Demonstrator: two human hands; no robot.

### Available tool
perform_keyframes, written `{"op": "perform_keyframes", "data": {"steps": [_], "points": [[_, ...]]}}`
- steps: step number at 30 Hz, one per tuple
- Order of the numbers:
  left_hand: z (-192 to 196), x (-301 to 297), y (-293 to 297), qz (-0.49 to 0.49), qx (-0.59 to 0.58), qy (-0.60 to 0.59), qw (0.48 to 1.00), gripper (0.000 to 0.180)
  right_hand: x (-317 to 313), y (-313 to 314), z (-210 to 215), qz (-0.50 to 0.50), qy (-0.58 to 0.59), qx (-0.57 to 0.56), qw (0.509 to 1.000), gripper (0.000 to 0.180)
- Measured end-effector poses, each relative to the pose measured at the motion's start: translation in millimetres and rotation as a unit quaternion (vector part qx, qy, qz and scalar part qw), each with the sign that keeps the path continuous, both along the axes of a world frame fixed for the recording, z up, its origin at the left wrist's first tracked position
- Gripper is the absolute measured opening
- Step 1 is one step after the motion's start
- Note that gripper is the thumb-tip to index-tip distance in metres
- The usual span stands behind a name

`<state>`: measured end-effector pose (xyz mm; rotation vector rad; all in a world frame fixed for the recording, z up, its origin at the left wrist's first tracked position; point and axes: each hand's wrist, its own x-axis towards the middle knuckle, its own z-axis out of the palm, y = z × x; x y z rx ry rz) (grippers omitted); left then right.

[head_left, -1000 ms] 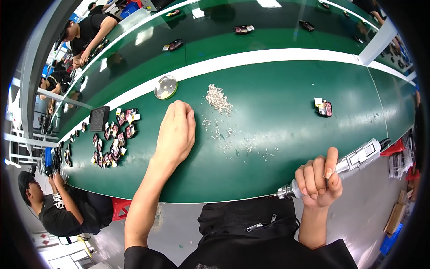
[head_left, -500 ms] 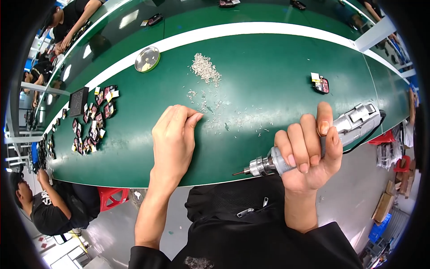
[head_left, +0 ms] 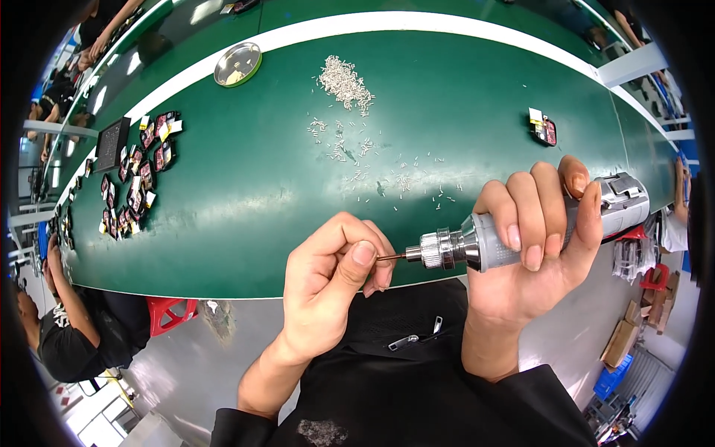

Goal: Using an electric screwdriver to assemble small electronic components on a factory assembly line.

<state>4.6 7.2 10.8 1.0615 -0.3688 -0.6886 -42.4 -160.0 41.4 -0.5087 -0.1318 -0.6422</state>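
In my right hand lies a silver-grey electric screwdriver, fingers wrapped round its body and the bit aimed left. My left hand meets the coppery screwdriver bit at its tip, thumb and forefinger pinched together there. Whatever small piece sits in that pinch is hidden by the fingers. Both hands are raised over the near edge of the green table. Beyond them are scattered small silver screws, with a heaped pile of screws farther back.
Several small black-and-red devices with pale tabs cluster at left, by a black tray. One similar device lies far right. A round dish stands at the back. A person sits at left near a red stool.
My left hand has left the scattered screws and come right and nearer, to the bit's tip. The screwdriver has risen and levelled out. The whole view has shifted slightly.
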Motion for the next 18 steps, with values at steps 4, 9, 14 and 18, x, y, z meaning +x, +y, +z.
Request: {"op": "perform_keyframes", "data": {"steps": [4,9,14,18], "points": [[-0.9,-1.3,-0.6,-0.007,-0.010,-0.008,1.000,0.022,-2.2,0.7,2.0,-0.002,-0.018,0.016,1.000,0.017],[-2.2,-4.0,0.5,-0.002,-0.007,-0.030,1.000,0.022,-4.6,1.0,0.8,-0.006,-0.013,0.018,1.000,0.016],[-0.6,-3.6,0.3,0.034,0.095,-0.121,0.988,0.016,-5.2,2.8,0.3,-0.026,0.001,-0.022,0.999,0.015],[-0.6,-1.1,-4.9,0.070,0.130,-0.223,0.964,0.011,-1.5,2.4,1.4,-0.035,0.013,-0.046,0.998,0.013]]}}
